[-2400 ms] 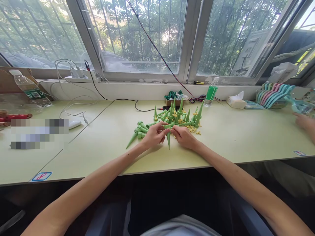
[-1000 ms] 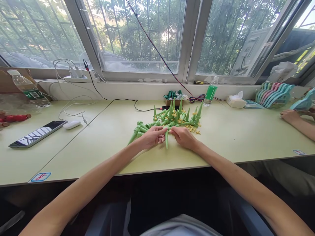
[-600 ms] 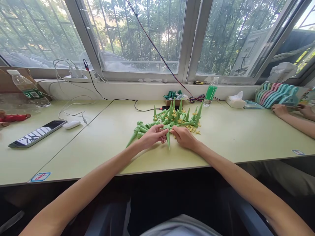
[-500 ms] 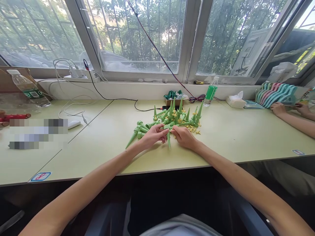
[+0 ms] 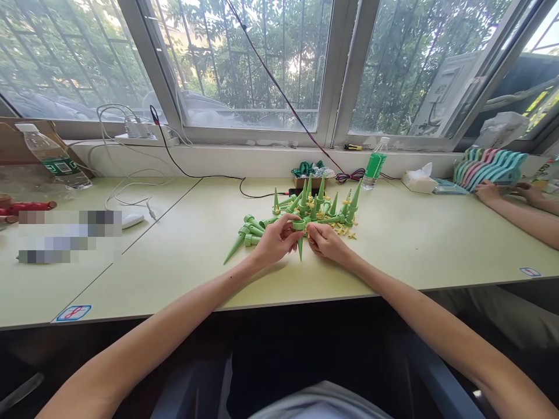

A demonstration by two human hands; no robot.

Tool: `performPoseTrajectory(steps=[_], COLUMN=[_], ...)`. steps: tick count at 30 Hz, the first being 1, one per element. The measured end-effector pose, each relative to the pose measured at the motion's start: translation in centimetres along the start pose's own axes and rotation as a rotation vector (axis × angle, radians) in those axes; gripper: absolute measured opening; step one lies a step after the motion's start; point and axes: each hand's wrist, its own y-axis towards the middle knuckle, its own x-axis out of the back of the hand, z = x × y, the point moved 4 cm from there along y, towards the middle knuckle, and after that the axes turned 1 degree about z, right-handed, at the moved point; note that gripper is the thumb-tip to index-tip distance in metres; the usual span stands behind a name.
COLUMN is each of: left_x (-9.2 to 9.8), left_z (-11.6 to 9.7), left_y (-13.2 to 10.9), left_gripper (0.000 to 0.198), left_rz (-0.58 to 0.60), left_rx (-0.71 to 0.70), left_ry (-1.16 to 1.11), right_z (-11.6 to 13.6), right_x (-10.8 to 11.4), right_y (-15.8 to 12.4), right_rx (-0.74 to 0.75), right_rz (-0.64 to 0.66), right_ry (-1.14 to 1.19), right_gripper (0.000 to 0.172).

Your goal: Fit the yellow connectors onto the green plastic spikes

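My left hand [image 5: 276,240] grips a green plastic watering spike [image 5: 300,248] by its round collar, point down, with the collar's opening tipped toward me. Close against the collar's right side, my right hand [image 5: 328,242] pinches a small yellow valve piece [image 5: 308,233], mostly hidden by the fingers. Whether that piece touches the spike I cannot tell. Behind both hands is a pile of similar green spikes [image 5: 353,203], some standing tip up, others lying down. Loose yellow cross-shaped valves [image 5: 351,235] are scattered at the pile's right side.
A water bottle [image 5: 374,164] and a tissue pack [image 5: 419,178] stand along the back. Cables [image 5: 131,201] and another bottle [image 5: 55,157] lie to the left. At far right, another person's hands [image 5: 489,191] are beside a row of pastel hangers [image 5: 491,169].
The held spike has tilted so its collar opening shows more. My right hand has shifted slightly right, and the yellow piece in its fingers is now easier to see.
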Motion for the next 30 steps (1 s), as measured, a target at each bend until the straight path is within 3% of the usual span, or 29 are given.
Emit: performPoseTrajectory(steps=[6,14,22,30], left_x=[-0.2,-0.2,-0.5,-0.5], left_z=[-0.1,0.1,0.9,0.7], left_y=[0.2,0.3,0.4,0.4], left_gripper=[0.041,0.045,0.047,0.051], left_rz=[0.033,0.061,0.122,0.087], left_rx=[0.091,0.183,0.448,0.455], left_ry=[-0.170,-0.315,-0.629,-0.643], right_z=[0.3,0.2,0.5,0.4], right_x=[0.0,0.4,0.7,0.6], right_y=[-0.1,-0.1,-0.1,-0.1], right_rx=[-0.009,0.049,0.213,0.225], right_rz=[0.008,-0.025,-0.065,-0.081], right_ry=[0.012,-0.168,-0.471,-0.484], right_gripper=[0.050,0.048,0.043,0.042])
